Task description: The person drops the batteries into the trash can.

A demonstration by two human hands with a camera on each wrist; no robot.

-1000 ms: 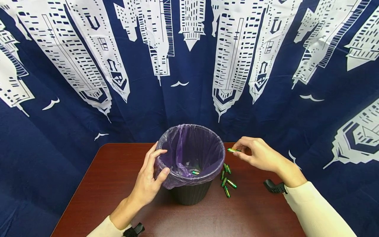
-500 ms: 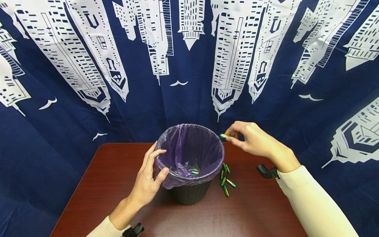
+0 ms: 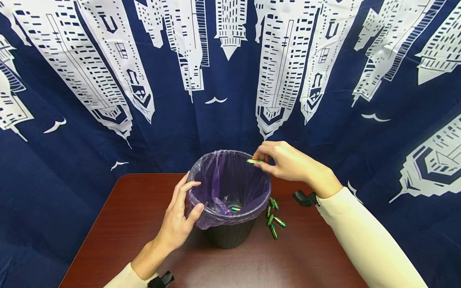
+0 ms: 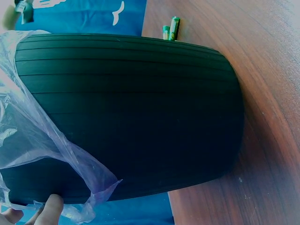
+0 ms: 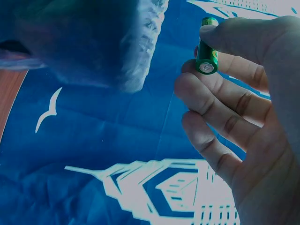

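Note:
A black ribbed trash can (image 3: 228,236) with a translucent purple liner (image 3: 201,220) stands on the table. My left hand (image 3: 178,220) grips its left rim, with the thumb on the near side and a finger over the edge. In the left wrist view, fingertips (image 4: 50,210) show at the side of the can (image 4: 140,108). My right hand (image 3: 282,160) pinches a green and gold battery (image 5: 206,51) between thumb and fingers, over the can's far right rim. Another battery (image 3: 235,209) lies inside on the liner.
Several loose green batteries (image 3: 279,221) lie on the brown table (image 3: 144,208) just right of the can. A blue curtain (image 3: 173,128) with white printed buildings hangs behind the table's far edge.
My right hand has moved left and up with the battery, from beside the can to over its far right rim. The left hand has stayed on the can.

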